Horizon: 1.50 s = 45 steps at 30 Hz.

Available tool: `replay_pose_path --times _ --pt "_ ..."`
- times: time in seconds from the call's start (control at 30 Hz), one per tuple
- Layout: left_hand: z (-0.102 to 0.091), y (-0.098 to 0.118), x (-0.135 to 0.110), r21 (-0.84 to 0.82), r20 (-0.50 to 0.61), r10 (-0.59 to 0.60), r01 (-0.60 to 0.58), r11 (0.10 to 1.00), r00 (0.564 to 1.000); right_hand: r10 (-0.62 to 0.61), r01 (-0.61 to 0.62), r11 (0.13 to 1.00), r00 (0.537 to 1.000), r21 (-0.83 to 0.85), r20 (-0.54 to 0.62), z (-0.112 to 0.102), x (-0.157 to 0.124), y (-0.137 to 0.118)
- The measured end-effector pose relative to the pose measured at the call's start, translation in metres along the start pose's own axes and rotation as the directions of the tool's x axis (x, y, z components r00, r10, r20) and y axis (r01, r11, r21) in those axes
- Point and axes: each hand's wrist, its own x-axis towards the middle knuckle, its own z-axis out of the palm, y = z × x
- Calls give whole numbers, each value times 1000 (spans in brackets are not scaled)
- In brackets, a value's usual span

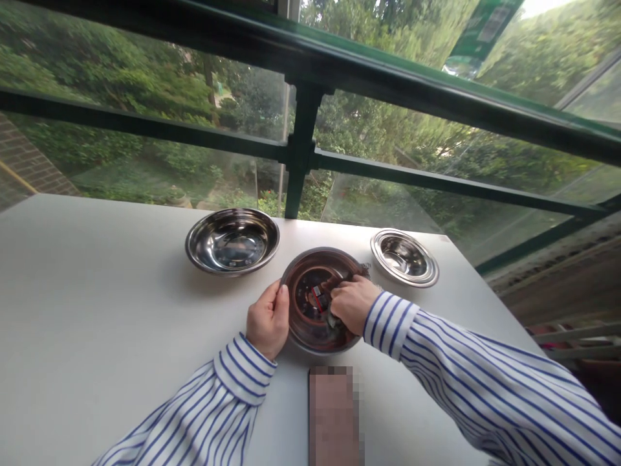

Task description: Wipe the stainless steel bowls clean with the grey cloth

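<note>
A metal bowl (301, 333) with a brownish, reflective inside sits at the middle of the white table. My left hand (269, 320) grips its left rim, thumb on top and fingers beneath. Inside the bowl, my right hand (356, 303) is closed on a crumpled dark cloth (334, 320) and presses it against the right part of the inner wall. Frayed-looking material shows above that hand near the rim; most of the cloth is hidden by the fingers. A small red-and-black label (317, 298) shows on the bowl's bottom.
A wide steel bowl (233, 243) stands at the back left of the table (107, 310), and a smaller steel bowl (405, 257) at the back right. Near the front edge lies a phone-shaped, pixelated object (334, 414). Green-framed windows (301, 142) rise behind the table.
</note>
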Motion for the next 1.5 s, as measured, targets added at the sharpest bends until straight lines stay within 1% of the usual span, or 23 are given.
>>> replay_pose_path --times 0.07,0.1,0.2,0.3,0.37,0.43,0.5,0.57,0.63,0.7,0.77,0.87,0.97,1.03,1.1,1.2,1.3,1.4,1.47,1.5 --pt "0 -1 0 -9 -8 -1 1 1000 1000 24 -24 1000 1000 -12 -12 -1 -1 4" --pt "0 -1 0 -13 -15 -3 3 1000 1000 15 -16 1000 1000 -8 -19 0 -1 4" --pt "0 -1 -1 -27 -23 -5 4 1000 1000 -65 67 997 997 33 -49 6 2 0" --pt "-1 1 -1 -12 -30 -11 11 1000 999 -155 165 982 982 88 -104 15 7 -11" --pt "-1 2 0 10 -34 -17 17 1000 999 -163 183 976 973 117 -162 19 13 -20" --pt "-2 3 0 26 -28 -20 21 999 999 -113 149 978 967 144 -229 20 20 -28" --pt "-2 2 -1 36 -19 -23 24 999 1000 -35 87 982 957 170 -290 19 28 -30" --pt "-2 0 -1 38 -21 -22 22 999 1000 39 26 981 942 191 -333 15 34 -27" --pt "-1 -4 -2 24 -28 -20 21 1000 999 86 -14 980 931 200 -355 12 38 -21" --pt "-1 -7 -2 7 -32 -27 28 1000 999 82 -11 980 932 197 -353 12 37 -15" --pt "-1 -7 -2 6 -36 -37 37 999 999 28 36 982 944 186 -328 14 30 -11" --pt "-1 -4 -1 19 -39 -25 26 999 999 -68 116 978 962 170 -266 21 15 -9" --pt "-1 1 0 30 -37 -5 6 1000 999 -98 137 978 967 158 -234 25 7 -11" --pt "-1 3 1 42 -29 -13 15 999 999 -85 127 980 964 154 -251 25 10 -17" --pt "-2 2 1 52 -19 -35 36 998 999 -58 105 982 958 156 -281 21 20 -24" --pt "-3 -2 1 56 -24 -51 52 997 998 15 43 984 945 170 -326 13 37 -27" --pt "-3 -5 1 45 -42 -48 50 998 998 116 -53 982 928 182 -355 6 46 -17" --pt "-2 -5 1 27 -32 -50 51 998 998 199 -142 973 911 179 -361 5 45 -4" --pt "-1 -3 2 22 -25 -48 49 999 999 207 -157 974 912 164 -354 6 43 -3" --pt "-1 -3 2 22 -22 -48 48 999 999 189 -144 978 917 152 -350 6 42 -5"
